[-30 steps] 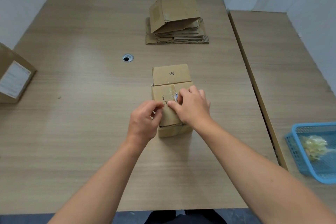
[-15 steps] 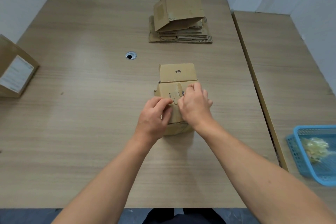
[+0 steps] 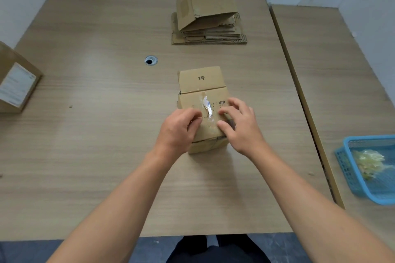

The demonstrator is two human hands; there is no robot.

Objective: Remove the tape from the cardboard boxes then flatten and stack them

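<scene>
A small closed cardboard box marked "1호" lies in the middle of the wooden table. A shiny strip of clear tape runs along the middle of its top, crinkled and partly lifted. My left hand holds the box's near left side, its curled fingertips on the top just left of the tape. My right hand grips the near right side, thumb on top and fingers curved over the right edge. At the back stands a stack of flattened boxes, whose top piece is folded and half raised.
Another taped box with a white label sits at the table's left edge. On the adjoining table at right, a blue basket holds a wad of removed tape. A cable hole lies behind the box.
My hands, close together over the middle of the box top before, have parted to its two sides. The tape strip between them now shows.
</scene>
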